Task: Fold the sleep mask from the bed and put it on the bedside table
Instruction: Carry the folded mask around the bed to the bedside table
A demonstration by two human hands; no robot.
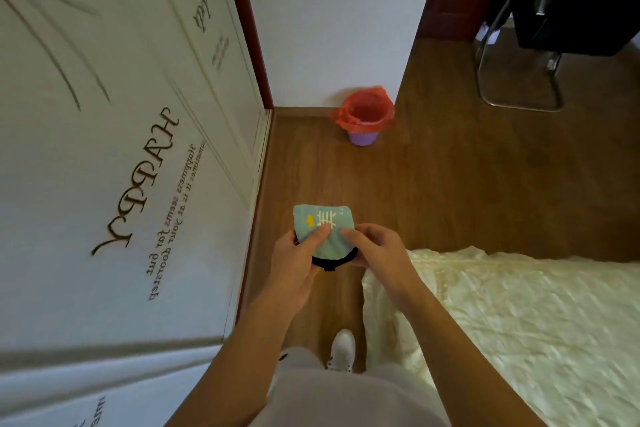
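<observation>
Sleep mask (322,225), folded, is held in mid-air above the wooden floor (450,177), beside the bed (519,305). Left hand (294,263) and right hand (375,250) both pinch its lower edge.

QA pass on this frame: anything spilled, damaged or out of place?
Nothing stands out. Both hands, left and right, hold the mask over the floor beside the bed; the bin stands upright with its liner on.
</observation>
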